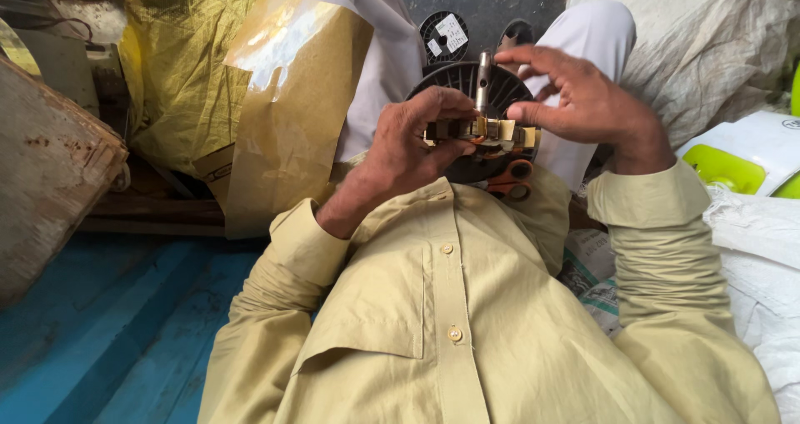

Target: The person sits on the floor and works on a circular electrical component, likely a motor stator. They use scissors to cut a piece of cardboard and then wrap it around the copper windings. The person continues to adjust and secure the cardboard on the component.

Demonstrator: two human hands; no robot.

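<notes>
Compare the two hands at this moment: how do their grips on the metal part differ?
The left hand curls around the left end of the flat metal core with a steel shaft, thumb underneath, knuckles toward the camera. The right hand pinches the right end, with its fingers spread and one fingertip near the shaft's top. Both hold the same part, above the round black ribbed plastic disc, and both sleeves are pale yellow.

Khaki shirt — orange scissors — blue floor

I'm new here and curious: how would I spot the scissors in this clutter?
Find the two hands raised mid-picture, the left hand and right hand, holding a small metal part. Just below them lie the scissors. Their orange loop handles are the only orange thing against the black ribbed disc.
</notes>
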